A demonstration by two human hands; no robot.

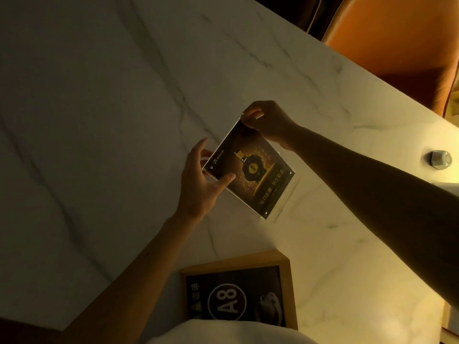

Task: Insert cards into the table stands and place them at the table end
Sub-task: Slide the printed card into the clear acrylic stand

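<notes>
The clear acrylic table stand [250, 170] is showing a dark card [253, 167] with a gold-and-black bottle design and pale lettering — it is tilting over the white marble tabletop [111, 108], its base corner near the surface. The right hand [267, 120] is pinching the far top corner between its fingers [248, 114]. The left hand [198, 177] is cupping the near edge, fingers loosely spread, thumb lying on the card's face. A wood-framed "A8" sign [238, 291] is lying nearby.
</notes>
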